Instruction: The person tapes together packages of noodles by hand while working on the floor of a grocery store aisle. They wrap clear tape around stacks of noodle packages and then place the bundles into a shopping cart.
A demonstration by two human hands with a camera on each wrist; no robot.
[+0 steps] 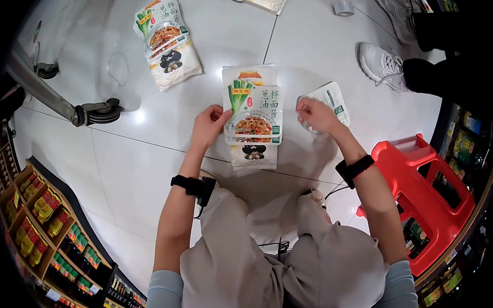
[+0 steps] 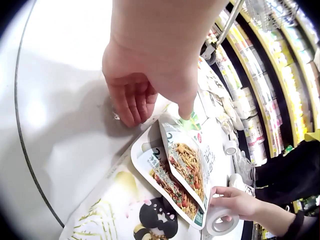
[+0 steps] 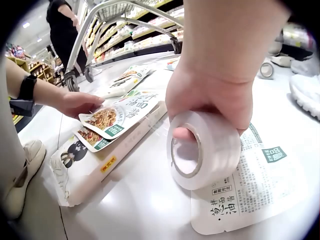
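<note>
Two overlapping sauce pouches printed with scallions and a bowl of noodles lie on a white noodle package on the floor, in front of the seated person. At their left edge, my left hand pinches the pouches, its thumb on the printed top; the fingers' hold is partly hidden. My right hand grips a roll of clear tape, with a fingertip inside the core. Beneath the tape roll, a loose sauce pouch lies back side up, right of the noodle package.
Another noodle package with pouches lies at the upper left, beside a cart's wheel. Farther ahead is a second tape roll, near another person's shoes. A red stool stands at right; stocked shelves line the left.
</note>
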